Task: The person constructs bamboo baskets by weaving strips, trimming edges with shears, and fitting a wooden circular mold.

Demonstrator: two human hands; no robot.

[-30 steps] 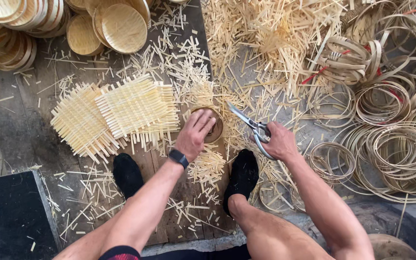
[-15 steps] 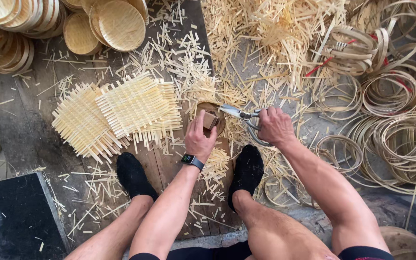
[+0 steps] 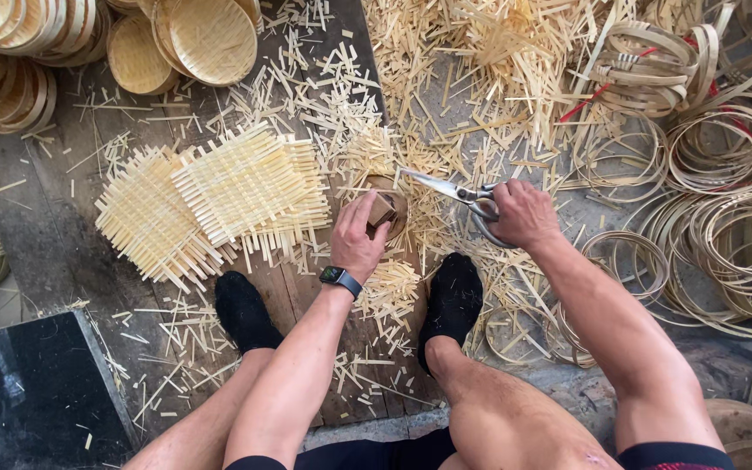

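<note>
My left hand (image 3: 357, 237), with a dark watch on its wrist, grips a small round wooden piece (image 3: 387, 207) held on edge above the plank floor. My right hand (image 3: 521, 214) holds a pair of steel scissors (image 3: 453, 188) whose blades point left toward that piece. Two woven square bamboo mats (image 3: 219, 198) lie overlapping to the left of my left hand. My feet in black socks (image 3: 451, 294) rest on the planks below both hands.
Cut bamboo strips (image 3: 472, 61) litter the floor and pile up at the top. Coiled bamboo hoops (image 3: 724, 209) fill the right side. Stacked round woven trays (image 3: 211, 39) sit at the top left. A dark slab (image 3: 32, 392) lies at the bottom left.
My left hand lifted the round wooden piece from flat on the floor to an on-edge hold. My right hand brought the scissors closer, blades toward it.
</note>
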